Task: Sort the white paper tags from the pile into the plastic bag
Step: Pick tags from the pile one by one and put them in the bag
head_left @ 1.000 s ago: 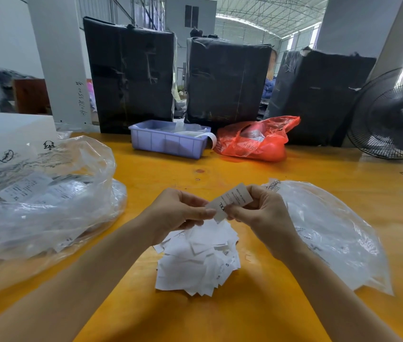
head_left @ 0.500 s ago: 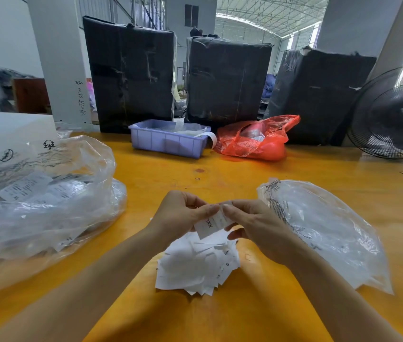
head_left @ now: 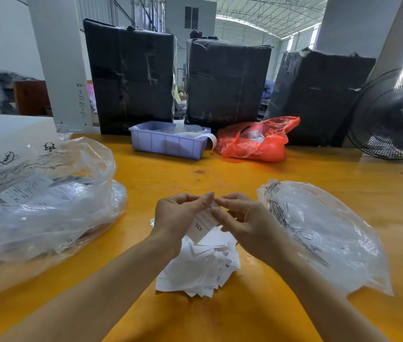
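a second earlier the tag (head_left: 201, 224) had been raised flat between both hands; by this moment it had been turned to hang downward, its "xxl" print facing the camera, which suggested the size was being read before the tag was bagged. the left hand (head_left: 178, 218) pinched the tag's upper edge with fingers curled round it, and the right hand (head_left: 247, 223) met it at the top, fingertips closed on the same edge. both hands hovered directly above the pile (head_left: 200, 267) of white tags, which lay on the yellow table (head_left: 245, 317) between the wrists and looked little reduced, so most of the sorting remained. the flat plastic bag (head_left: 319, 233) lay just beside the right hand, its printed mouth end turned toward the hands. a fuller clear bag (head_left: 42, 201) sat well apart on the left. the path rightward to the bag was open table; the purple tray (head_left: 168, 141) and red bag (head_left: 254, 141) stood far back, and the table's near edge lay out of view.
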The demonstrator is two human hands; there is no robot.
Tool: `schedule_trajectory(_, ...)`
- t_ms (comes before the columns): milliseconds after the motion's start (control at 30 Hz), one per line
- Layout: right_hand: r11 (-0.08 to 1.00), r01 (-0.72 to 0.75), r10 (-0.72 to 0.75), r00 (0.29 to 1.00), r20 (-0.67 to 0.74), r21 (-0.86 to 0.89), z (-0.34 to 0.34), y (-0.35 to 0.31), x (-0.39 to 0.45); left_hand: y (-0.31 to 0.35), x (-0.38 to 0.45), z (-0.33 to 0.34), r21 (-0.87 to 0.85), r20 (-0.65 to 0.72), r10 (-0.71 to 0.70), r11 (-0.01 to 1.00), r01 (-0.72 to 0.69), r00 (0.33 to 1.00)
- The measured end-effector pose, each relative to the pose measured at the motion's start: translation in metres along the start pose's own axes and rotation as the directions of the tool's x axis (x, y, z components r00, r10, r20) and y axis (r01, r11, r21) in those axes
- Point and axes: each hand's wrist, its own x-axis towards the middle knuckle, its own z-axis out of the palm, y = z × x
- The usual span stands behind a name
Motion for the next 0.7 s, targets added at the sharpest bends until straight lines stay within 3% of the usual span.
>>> schedule_trajectory(67,1.000,-0.004,0.004,1.000,-0.009,0.011,0.003,0.001,0.000,0.000,0.000,0.000,-0.022,-0.003,-0.035,0.999,0.035,0.999)
schedule_trajectory(133,0.980,-0.054,0.068,0.995,-0.067,0.191,0.003,0.003,0.002,0.003,0.001,-0.001,0.005,0.041,-0.080,0.997,0.080,0.996)
schedule_trajectory(233,0.870,-0.181,0.245,0.966,-0.084,0.459,-0.004,0.008,0.005,0.007,0.004,-0.005,0.108,0.135,-0.159,0.984,0.145,0.978)
schedule_trajectory(333,0.751,-0.255,0.359,0.932,-0.053,0.609,-0.008,0.011,0.007,0.011,0.008,-0.014,0.271,0.204,-0.196,0.953,0.138,0.959)
schedule_trajectory(533,0.721,-0.326,0.422,0.906,-0.016,0.611,-0.008,0.011,0.007,0.018,0.016,-0.027,0.378,0.238,-0.201,0.920,0.100,0.950)
schedule_trajectory(700,0.741,-0.233,0.366,0.927,-0.088,0.630,-0.020,0.012,0.008,0.027,0.023,-0.037,0.405,0.199,-0.147,0.913,0.055,0.969)
